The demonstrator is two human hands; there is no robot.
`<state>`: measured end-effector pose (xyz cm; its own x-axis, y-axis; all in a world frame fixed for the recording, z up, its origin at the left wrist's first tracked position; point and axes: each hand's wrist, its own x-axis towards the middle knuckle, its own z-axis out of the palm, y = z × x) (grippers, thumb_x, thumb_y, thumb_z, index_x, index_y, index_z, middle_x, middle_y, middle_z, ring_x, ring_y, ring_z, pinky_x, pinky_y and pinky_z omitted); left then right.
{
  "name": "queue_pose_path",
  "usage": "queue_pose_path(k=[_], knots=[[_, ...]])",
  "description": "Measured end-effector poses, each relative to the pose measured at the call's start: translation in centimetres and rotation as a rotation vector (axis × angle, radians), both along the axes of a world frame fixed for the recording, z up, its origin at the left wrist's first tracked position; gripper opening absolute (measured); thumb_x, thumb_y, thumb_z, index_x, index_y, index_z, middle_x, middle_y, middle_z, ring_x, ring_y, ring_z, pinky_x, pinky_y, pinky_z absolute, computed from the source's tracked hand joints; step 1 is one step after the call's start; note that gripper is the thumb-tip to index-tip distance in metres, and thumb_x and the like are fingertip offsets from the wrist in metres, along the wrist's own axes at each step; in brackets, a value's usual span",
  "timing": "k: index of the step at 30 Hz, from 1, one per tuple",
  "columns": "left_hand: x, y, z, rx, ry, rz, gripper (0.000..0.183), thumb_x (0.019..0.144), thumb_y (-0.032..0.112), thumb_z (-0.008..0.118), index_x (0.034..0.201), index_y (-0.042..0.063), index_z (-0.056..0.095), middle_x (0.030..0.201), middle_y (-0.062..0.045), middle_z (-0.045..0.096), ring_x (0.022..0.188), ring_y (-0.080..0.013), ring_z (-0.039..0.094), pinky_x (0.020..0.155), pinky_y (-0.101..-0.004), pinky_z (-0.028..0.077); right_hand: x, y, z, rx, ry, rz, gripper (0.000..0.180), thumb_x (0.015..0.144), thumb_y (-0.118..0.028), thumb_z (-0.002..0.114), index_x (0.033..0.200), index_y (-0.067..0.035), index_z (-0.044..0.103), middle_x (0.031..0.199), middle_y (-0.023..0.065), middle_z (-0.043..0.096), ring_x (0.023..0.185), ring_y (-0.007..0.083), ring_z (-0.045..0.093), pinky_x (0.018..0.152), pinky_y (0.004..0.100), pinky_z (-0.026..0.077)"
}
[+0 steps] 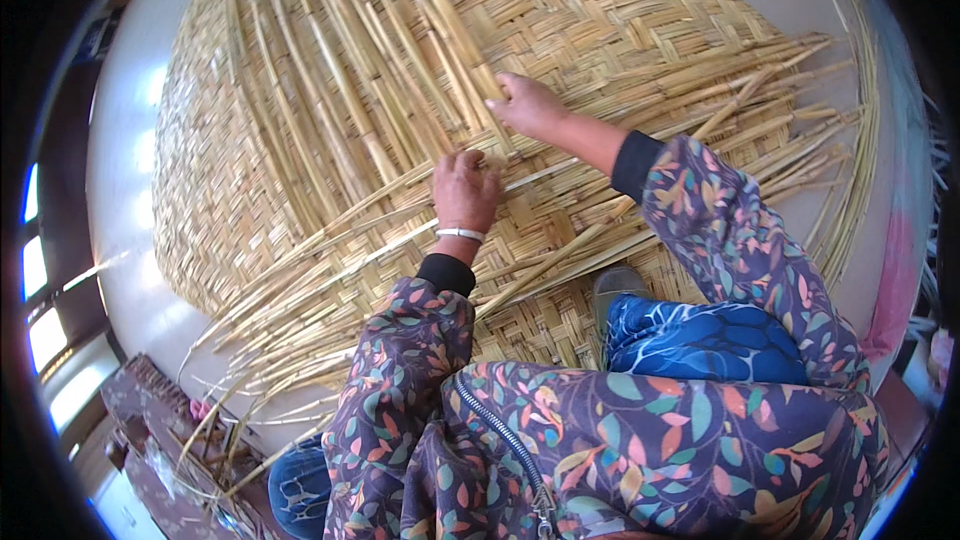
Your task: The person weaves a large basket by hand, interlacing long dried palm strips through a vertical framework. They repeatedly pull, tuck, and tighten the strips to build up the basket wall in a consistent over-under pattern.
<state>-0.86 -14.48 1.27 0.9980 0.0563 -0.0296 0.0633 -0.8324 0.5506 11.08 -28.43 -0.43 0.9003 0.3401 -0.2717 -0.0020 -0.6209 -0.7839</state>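
Note:
A large mat of woven split reed is spread before me, its far side in a herringbone weave. Several long reed strips lie lengthwise over its left part and run away from me. Across them passes a loose band of crosswise strips. With its thumb and fingers closed, my right hand grips a wider lengthwise reed strip near its near end. My left hand, a pale bangle at its wrist, is curled on the crosswise strips by a blurred pale end; its fingertips are partly hidden.
Loose reed ends fan out past the mat's right edge. Longer stalks curve along the pale smooth floor. My shoe rests on the mat's near part. A patterned brown sofa-like seat stands at lower left.

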Motion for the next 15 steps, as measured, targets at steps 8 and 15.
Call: queue_pose_path(k=[8, 15], knots=[[-3.2, 6.6, 4.5, 0.374, 0.11, -0.366, 0.042, 0.077, 0.027, 0.065, 0.114, 0.013, 0.051, 0.113, -0.008, 0.054, 0.109, -0.0281, 0.049, 0.092, -0.0424, 0.036, -5.6, 0.2, 1.6, -0.162, -0.766, 0.48, 0.042, 0.076, -0.018, 0.059, 0.114, -0.003, 0.051, 0.118, 0.0148, 0.048, 0.114, 0.0317, 0.045, 0.093, 0.0403, 0.04], [-4.1, 10.8, 4.2, 0.554, 0.279, -0.423, 0.014, 0.081, 0.02, 0.055, 0.091, 0.01, 0.054, 0.089, -0.01, 0.058, 0.09, -0.0293, 0.057, 0.076, -0.0432, 0.044, -10.5, 0.9, 2.9, -0.163, -0.726, 0.683, 0.032, 0.075, -0.028, 0.063, 0.1, -0.008, 0.056, 0.112, 0.0087, 0.052, 0.117, 0.0262, 0.043, 0.095, 0.0402, 0.036]])
